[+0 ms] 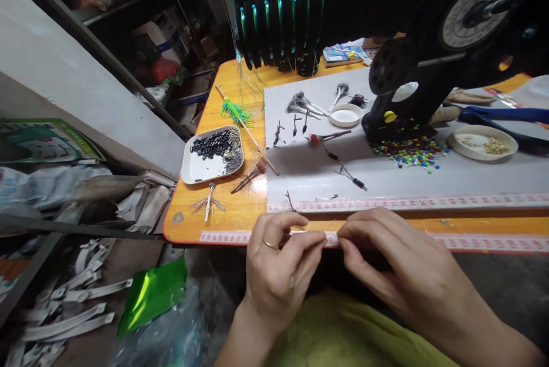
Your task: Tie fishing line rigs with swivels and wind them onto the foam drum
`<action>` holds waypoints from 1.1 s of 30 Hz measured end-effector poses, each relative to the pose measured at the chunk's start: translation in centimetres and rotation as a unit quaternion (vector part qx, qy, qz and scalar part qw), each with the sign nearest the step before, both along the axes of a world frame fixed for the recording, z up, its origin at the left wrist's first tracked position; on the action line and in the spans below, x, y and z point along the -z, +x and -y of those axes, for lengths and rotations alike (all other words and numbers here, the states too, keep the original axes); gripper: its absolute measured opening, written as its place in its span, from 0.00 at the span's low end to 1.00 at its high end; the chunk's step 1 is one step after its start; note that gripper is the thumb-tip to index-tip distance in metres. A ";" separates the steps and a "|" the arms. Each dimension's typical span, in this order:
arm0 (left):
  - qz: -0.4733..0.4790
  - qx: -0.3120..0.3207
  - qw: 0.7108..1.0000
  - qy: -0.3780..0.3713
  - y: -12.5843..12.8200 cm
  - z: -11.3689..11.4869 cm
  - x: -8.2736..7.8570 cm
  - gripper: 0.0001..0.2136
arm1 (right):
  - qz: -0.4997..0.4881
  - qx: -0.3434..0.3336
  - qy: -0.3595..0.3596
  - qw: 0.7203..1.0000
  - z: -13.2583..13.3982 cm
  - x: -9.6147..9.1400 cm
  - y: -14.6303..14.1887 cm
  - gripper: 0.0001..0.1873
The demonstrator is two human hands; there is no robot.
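Close together at the table's front edge, both hands are pinched. My left hand (281, 270), a ring on one finger, presses thumb and fingertip together. My right hand (401, 255) pinches a small gap away from it. Whatever lies between the fingertips is too small to make out. Below them a printed measuring tape (480, 242) runs along the edge. Just beyond my left hand lies a small wire piece (290, 200) on the white board (412, 181). Farther up the board is a wired strand with black tubes (359, 183).
A white tray (193, 171) of black tubes and metal bits stands left. Beside it lies a stick with green threads (234, 110). A black machine (398, 64) rises at the back, with coloured beads (414, 152), a dish (510, 152) and blue-handled pliers (506, 114) nearby.
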State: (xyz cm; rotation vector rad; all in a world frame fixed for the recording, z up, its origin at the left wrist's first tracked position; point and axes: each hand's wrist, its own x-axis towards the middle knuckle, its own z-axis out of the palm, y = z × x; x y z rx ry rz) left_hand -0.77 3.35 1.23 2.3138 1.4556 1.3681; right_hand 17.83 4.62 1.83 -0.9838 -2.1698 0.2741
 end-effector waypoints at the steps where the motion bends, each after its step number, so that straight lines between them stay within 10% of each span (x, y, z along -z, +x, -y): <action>1: -0.018 -0.018 1.000 -0.003 0.1 0.1 0.0 0.07 | 0.005 0.001 0.001 1.000 0.1 0.2 0.0 0.05; 33: -0.033 -0.046 0.965 -0.256 -3.4 0.5 -2.7 0.05 | 0.026 -0.003 -0.004 1.000 0.4 1.5 -2.5 0.02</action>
